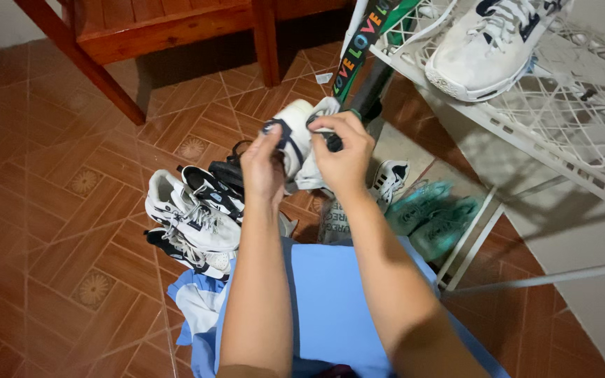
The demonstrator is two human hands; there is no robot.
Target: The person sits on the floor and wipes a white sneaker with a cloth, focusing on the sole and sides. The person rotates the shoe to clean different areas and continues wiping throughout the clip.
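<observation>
White sneaker (pixel 301 143) w/ black trim, held up, pinched by left hand (pixel 263 168) & right hand (pixel 344 154)

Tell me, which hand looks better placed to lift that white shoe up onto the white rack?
Probably the right hand: it grips the white shoe on the side nearest the white rack. The left hand holds the far side, away from the rack.

Strap (pixel 367 38): long black band with lettering in many colours, hanging slantwise beside the rack's (pixel 526 119) near corner.
Bag (pixel 334 222): grey printed sack with dark lettering, on the floor below the rack, partly hidden.
Screens: none.
</observation>
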